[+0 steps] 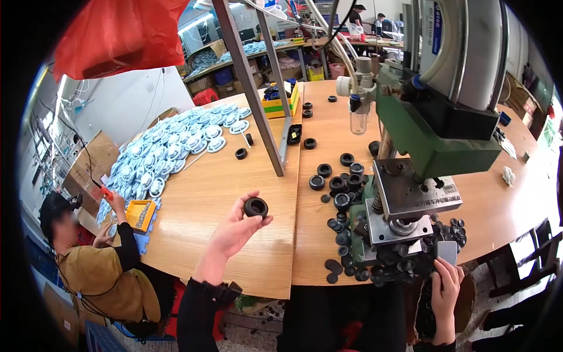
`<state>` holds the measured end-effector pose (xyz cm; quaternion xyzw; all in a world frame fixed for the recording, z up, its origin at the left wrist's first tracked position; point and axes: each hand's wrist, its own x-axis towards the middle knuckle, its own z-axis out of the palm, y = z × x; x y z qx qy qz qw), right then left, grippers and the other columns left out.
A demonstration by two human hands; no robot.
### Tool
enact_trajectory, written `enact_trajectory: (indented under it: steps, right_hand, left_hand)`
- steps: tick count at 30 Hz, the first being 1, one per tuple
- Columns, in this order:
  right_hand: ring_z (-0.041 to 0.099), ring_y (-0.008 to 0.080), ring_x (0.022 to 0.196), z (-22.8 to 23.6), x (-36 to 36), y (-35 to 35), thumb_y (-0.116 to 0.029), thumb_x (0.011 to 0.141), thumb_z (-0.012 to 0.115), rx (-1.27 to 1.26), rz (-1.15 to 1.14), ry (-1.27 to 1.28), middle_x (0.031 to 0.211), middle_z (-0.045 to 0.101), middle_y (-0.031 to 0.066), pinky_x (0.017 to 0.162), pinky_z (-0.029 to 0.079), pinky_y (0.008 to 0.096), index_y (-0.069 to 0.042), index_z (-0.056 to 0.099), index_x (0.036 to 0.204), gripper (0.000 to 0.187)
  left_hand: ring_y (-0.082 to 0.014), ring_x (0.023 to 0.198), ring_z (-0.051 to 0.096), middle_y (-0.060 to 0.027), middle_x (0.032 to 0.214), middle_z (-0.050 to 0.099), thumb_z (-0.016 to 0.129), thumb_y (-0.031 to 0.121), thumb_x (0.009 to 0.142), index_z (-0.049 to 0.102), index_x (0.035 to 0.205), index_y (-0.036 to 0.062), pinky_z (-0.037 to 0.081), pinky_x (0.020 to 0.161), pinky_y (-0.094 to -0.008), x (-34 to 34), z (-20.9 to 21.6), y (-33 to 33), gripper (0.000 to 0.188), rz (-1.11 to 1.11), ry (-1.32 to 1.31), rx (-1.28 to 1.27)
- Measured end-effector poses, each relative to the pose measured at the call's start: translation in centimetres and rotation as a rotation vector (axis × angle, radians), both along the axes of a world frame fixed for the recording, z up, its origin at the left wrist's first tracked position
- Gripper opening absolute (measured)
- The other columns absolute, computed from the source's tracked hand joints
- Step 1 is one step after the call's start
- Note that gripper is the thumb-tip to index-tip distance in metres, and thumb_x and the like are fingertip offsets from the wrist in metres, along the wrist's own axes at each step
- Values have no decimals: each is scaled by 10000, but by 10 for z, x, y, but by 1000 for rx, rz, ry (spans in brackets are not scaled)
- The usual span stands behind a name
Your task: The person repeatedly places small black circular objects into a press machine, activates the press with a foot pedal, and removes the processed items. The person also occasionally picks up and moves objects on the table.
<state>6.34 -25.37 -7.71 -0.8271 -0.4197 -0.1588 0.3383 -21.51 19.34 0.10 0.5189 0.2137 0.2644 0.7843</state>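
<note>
My left hand (234,226) is raised over the table, its thumb and fingers closed around a small black wheel-like ring (256,207) with a hole through its middle. At the lower right my right hand (447,287) has its fingers curled against the lower edge of a grey rectangular block (447,251), beside the press base. The green press (434,149) stands to the right, with a metal die set (410,185) under its head. Black discs (390,276) are heaped around the base. More black rings (342,202) lie just left of it.
A large pile of light-blue plastic parts (170,144) covers the table's left side. There a co-worker (105,264) sits with an orange-handled tool, near a yellow tray (141,215). A metal post (252,88) rises from the table. A red bag (117,35) hangs at upper left.
</note>
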Motion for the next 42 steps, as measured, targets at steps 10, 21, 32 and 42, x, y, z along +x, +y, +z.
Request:
enact_trajectory:
  steps: [10, 21, 32, 42]
  right_hand:
    - [588, 317, 1162, 63, 8, 119, -325, 823, 866, 290, -61, 22, 1212, 661, 124, 1066, 357, 422, -20, 612, 1279, 605]
    - [565, 329, 1183, 50, 10, 100, -298, 753, 893, 317, 11, 41, 1210, 638, 112, 1065, 369, 443, -75, 653, 1274, 616]
    - [572, 345, 1198, -107, 21, -170, -110, 807, 816, 97, -543, 327, 1249, 603, 150, 1046, 464, 436, -33, 612, 1324, 562]
    - [314, 423, 1506, -110, 42, -123, -342, 876, 798, -111, -469, 125, 1663, 300, 228, 1221, 257, 529, -117, 287, 1648, 953]
  left_hand:
    - [-188, 1244, 623, -112, 1397, 600, 805, -119, 787, 539, 1374, 13, 530, 1042, -337, 13, 13, -166, 659, -210, 9, 1]
    - [-192, 1125, 670, -105, 1272, 676, 846, 50, 849, 573, 1380, -51, 519, 1026, -339, 128, 16, -181, 605, -87, 130, 686]
    - [-208, 836, 683, -87, 989, 736, 870, 276, 849, 692, 1146, 9, 550, 792, -350, 210, 10, -183, 438, -43, 338, 1123]
    - [-228, 781, 652, -94, 1029, 701, 861, 246, 869, 648, 1201, 0, 537, 733, -356, 209, -12, -205, 465, 189, 214, 1178]
